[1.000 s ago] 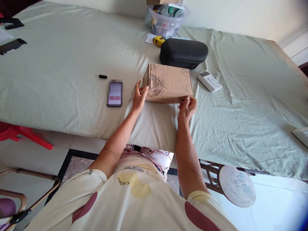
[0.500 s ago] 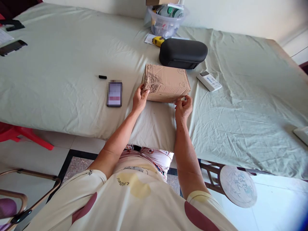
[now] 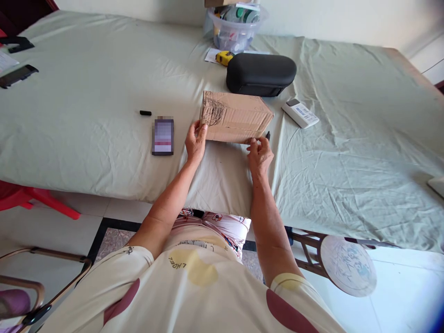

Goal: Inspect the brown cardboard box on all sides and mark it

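Note:
A brown cardboard box (image 3: 239, 113) stands on the cloth in front of me, with black scribbles on its left part. My left hand (image 3: 196, 142) grips the box's near left corner, thumb on the near side and fingers behind. At the near right bottom edge, my right hand (image 3: 260, 155) is closed, its fingertips touching the box. The dark tip of a black pen (image 3: 268, 135) sticks up out of that hand; the rest is hidden by the fingers. A small black cap (image 3: 145, 113) lies to the left, near a phone (image 3: 163, 137) with a lit screen.
Behind the box is a black hard case (image 3: 261, 74), with a yellow tape measure (image 3: 225, 58) and a filled clear plastic basket (image 3: 236, 32) beyond. A white device (image 3: 300, 114) lies to the right. The green tablecloth (image 3: 86, 106) is wrinkled. A round-topped stool (image 3: 348, 266) stands below the table.
The box has turned and tilted slightly, showing more of its right end. Both hands have shifted a little left with it. The pen tip now shows above my right hand.

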A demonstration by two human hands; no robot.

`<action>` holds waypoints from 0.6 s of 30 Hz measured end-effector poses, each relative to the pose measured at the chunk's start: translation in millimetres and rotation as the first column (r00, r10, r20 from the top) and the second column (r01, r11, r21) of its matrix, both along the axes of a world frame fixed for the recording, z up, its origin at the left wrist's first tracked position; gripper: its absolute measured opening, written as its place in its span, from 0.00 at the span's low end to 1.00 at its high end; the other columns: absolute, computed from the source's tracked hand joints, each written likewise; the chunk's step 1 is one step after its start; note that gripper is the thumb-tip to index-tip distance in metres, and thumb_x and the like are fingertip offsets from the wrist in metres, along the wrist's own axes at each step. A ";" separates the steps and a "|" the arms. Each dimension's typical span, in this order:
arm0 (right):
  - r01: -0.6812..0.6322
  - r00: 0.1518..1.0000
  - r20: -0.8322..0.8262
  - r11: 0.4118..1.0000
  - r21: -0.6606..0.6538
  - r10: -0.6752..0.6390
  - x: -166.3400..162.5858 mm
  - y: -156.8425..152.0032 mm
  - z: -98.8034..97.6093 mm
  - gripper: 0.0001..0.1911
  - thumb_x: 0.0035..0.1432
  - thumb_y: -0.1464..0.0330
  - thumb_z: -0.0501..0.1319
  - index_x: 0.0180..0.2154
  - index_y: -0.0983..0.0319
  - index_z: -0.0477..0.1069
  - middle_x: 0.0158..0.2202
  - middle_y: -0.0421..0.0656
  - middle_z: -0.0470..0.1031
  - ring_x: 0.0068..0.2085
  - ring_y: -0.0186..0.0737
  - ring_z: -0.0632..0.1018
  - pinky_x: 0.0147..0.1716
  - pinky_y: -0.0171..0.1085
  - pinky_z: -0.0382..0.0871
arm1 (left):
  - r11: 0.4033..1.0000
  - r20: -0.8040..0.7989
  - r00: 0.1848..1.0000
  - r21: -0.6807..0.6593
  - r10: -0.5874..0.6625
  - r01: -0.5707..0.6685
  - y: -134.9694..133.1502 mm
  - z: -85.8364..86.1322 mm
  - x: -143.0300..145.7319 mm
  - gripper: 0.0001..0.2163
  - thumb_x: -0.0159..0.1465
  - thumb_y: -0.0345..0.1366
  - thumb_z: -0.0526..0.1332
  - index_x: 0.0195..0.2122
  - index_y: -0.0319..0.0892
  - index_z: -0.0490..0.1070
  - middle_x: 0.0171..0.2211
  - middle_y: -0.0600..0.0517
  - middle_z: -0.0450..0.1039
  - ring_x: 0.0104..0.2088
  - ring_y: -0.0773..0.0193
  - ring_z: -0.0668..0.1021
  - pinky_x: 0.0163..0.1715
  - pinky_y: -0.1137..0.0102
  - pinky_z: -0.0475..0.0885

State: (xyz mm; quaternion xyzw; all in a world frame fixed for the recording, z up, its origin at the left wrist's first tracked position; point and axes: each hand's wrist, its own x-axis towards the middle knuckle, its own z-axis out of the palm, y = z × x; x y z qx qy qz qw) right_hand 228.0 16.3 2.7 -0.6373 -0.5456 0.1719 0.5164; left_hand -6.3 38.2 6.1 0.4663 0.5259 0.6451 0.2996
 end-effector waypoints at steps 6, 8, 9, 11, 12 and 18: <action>0.065 0.993 -0.115 0.958 0.279 -0.033 -4.3 -4.8 12.6 0.28 0.68 0.40 0.55 0.40 0.57 0.73 0.27 0.37 0.73 0.27 0.35 0.75 0.29 0.37 0.71 | 0.997 -0.105 0.992 0.039 0.076 -0.072 -12.6 12.6 0.4 0.32 0.67 0.68 0.59 0.58 0.46 0.75 0.54 0.43 0.79 0.59 0.51 0.79 0.63 0.57 0.74; 0.078 0.989 -0.144 0.939 0.336 -0.030 -4.8 -5.5 13.5 0.30 0.67 0.38 0.54 0.40 0.57 0.73 0.27 0.37 0.70 0.26 0.35 0.74 0.28 0.37 0.71 | 0.991 -0.139 0.983 0.074 0.118 -0.108 -16.2 15.8 0.0 0.32 0.68 0.68 0.57 0.56 0.46 0.77 0.53 0.44 0.78 0.59 0.52 0.78 0.63 0.57 0.73; 0.080 0.988 -0.153 0.933 0.351 -0.027 -4.7 -5.4 13.2 0.31 0.67 0.37 0.54 0.40 0.57 0.73 0.26 0.37 0.69 0.25 0.35 0.73 0.27 0.38 0.72 | 0.988 -0.152 0.979 0.099 0.137 -0.122 -17.6 16.8 -0.2 0.32 0.68 0.69 0.56 0.54 0.46 0.77 0.52 0.45 0.78 0.58 0.52 0.79 0.63 0.58 0.73; 0.081 0.986 -0.163 0.931 0.357 -0.024 -4.2 -4.9 11.9 0.32 0.67 0.37 0.52 0.42 0.58 0.73 0.26 0.36 0.68 0.26 0.35 0.74 0.28 0.39 0.73 | 0.978 -0.175 0.970 0.158 0.167 -0.140 -18.8 17.6 -0.1 0.33 0.68 0.70 0.53 0.52 0.46 0.77 0.50 0.45 0.77 0.56 0.54 0.79 0.59 0.59 0.75; 0.085 0.987 -0.161 0.933 0.350 -0.029 -3.9 -4.6 11.3 0.33 0.67 0.37 0.51 0.42 0.58 0.73 0.27 0.36 0.68 0.26 0.36 0.74 0.30 0.39 0.74 | 0.971 -0.189 0.965 0.189 0.182 -0.146 -18.7 17.4 0.2 0.33 0.68 0.71 0.53 0.51 0.46 0.76 0.48 0.46 0.77 0.54 0.55 0.79 0.57 0.59 0.76; 0.172 0.985 -0.065 0.929 0.327 -0.160 -5.4 -7.6 12.6 0.28 0.69 0.42 0.54 0.44 0.60 0.74 0.36 0.41 0.71 0.39 0.39 0.77 0.41 0.42 0.77 | 0.941 -0.304 0.918 0.295 0.256 -0.165 -14.7 12.7 4.1 0.34 0.69 0.70 0.52 0.57 0.44 0.70 0.51 0.43 0.75 0.54 0.54 0.78 0.56 0.59 0.74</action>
